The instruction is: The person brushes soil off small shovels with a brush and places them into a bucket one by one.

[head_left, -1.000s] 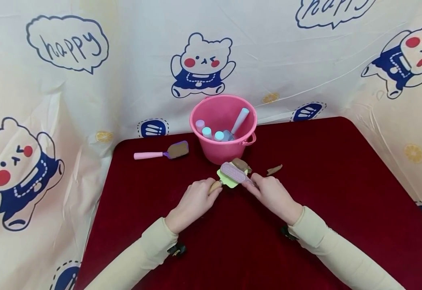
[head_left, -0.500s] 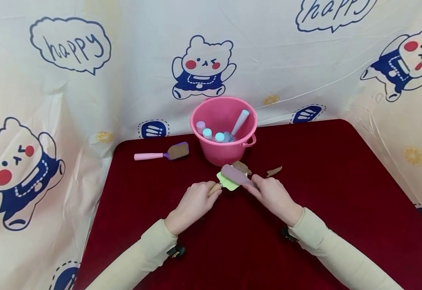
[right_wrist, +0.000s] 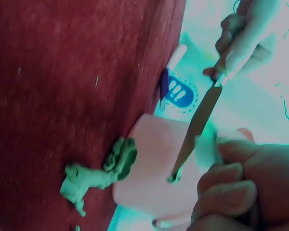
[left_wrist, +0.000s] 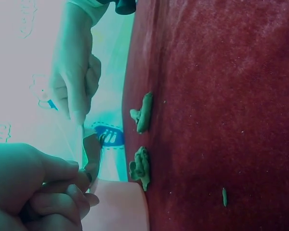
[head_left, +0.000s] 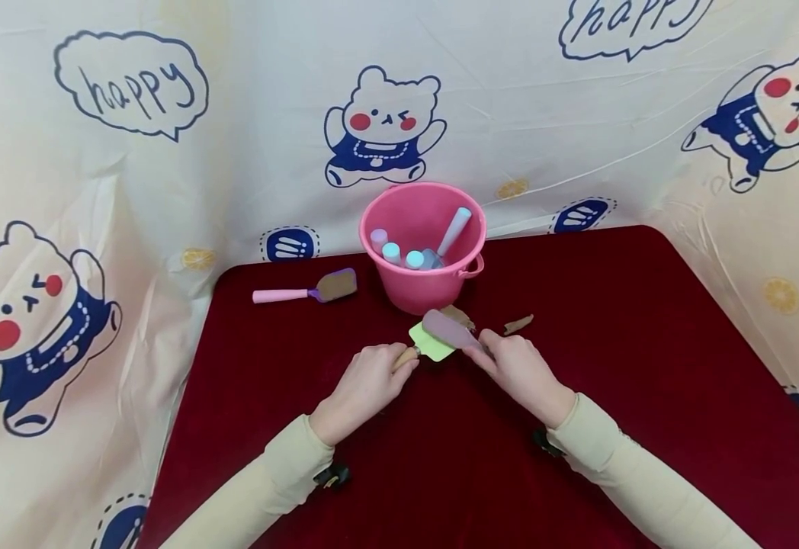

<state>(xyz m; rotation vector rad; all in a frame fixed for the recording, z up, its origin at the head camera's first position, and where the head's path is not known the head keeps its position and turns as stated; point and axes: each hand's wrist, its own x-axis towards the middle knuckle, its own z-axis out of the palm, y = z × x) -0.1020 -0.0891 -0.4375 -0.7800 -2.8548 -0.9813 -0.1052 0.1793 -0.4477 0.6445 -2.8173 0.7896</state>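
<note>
The left hand (head_left: 367,385) curls snugly round the wooden handle of a green spatula (head_left: 432,348); the right hand (head_left: 521,374), equally closed, grips a lilac scraper (head_left: 446,328) whose blade overlaps the spatula. A second ago that blade sat slightly farther left, covering more green. Beyond are brown lumps (head_left: 519,325), then a pink bucket (head_left: 418,291). Red cloth (head_left: 619,305) spreads widely right, its far edge meeting the printed curtain (head_left: 269,152).
</note>
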